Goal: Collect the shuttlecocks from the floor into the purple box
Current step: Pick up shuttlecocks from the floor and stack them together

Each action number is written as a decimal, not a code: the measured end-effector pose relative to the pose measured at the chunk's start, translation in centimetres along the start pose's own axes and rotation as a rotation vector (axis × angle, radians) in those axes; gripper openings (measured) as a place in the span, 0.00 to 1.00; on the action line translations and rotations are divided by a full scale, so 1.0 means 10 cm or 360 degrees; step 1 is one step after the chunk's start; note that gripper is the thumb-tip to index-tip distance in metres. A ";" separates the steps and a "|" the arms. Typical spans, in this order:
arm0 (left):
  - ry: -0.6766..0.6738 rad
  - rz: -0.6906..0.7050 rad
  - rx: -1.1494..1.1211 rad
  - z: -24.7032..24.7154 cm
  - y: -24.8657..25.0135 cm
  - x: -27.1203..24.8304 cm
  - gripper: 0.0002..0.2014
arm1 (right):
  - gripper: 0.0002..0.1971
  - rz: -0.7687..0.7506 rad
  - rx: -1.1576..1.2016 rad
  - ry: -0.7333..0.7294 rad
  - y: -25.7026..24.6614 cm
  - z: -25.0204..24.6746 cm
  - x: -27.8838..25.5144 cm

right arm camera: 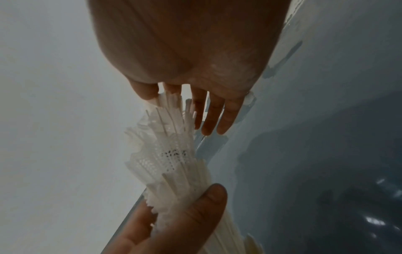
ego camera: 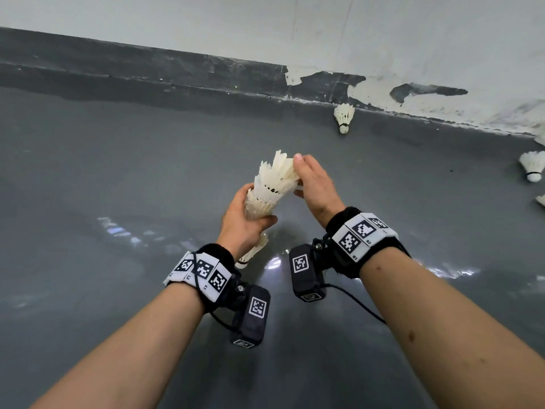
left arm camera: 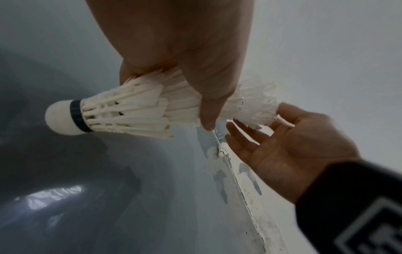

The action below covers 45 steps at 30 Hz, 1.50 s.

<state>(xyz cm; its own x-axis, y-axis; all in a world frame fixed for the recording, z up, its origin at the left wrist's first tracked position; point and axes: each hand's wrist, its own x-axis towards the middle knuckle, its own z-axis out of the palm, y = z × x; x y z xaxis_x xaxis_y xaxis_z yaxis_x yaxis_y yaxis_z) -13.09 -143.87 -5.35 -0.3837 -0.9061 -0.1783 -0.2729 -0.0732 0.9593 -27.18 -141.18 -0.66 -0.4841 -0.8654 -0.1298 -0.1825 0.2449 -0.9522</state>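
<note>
- The nearest loose white feather shuttlecock with a black band and cork nose [ego camera: 344, 118] lies on the grey floor [ego camera: 118, 172] ahead of my hands and a little to the right, against the foot of the peeling white wall [ego camera: 413, 54]. Its long axis runs toward me, cork nose nearest, feathers at the wall.
- My right hand [ego camera: 317, 187] is the nearer one to it, so I judge that hand should make the reach.
- Another white shuttlecock [ego camera: 532, 166] lies farther right, well apart from both hands.
- My left hand [ego camera: 246, 219] is curled round a nested stack of white shuttlecocks [ego camera: 269, 190], gripping it mid-length; the bottom cork pokes out below my palm, and the feather end tilts up toward the right hand.
- My right hand holds nothing: its fingers [right arm camera: 208, 118] are straight and spread, touching the feather tips at the stack's top.
- The purple box shows in no view.
</note>
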 end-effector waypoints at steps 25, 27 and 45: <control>-0.0012 0.0284 -0.0018 0.78 1.85 2.17 0.29 | 0.27 0.0568 0.0023 0.0499 -0.46 -1.66 2.03; 0.0048 0.0264 0.0043 0.90 1.77 2.42 0.29 | 0.25 0.0593 -0.0041 0.0467 -0.32 -1.72 2.30; 0.0039 0.0089 0.0192 1.33 1.12 3.56 0.31 | 0.37 0.0743 -0.0518 0.0142 0.39 -1.60 3.44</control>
<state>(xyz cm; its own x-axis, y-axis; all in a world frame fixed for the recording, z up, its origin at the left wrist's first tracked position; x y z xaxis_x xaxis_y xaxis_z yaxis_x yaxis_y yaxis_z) -41.51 -171.43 -3.88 -0.3797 -0.9175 -0.1186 -0.3565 0.0268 0.9339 -58.27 -163.04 -4.37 -0.6442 -0.5964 -0.4788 -0.1792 0.7263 -0.6636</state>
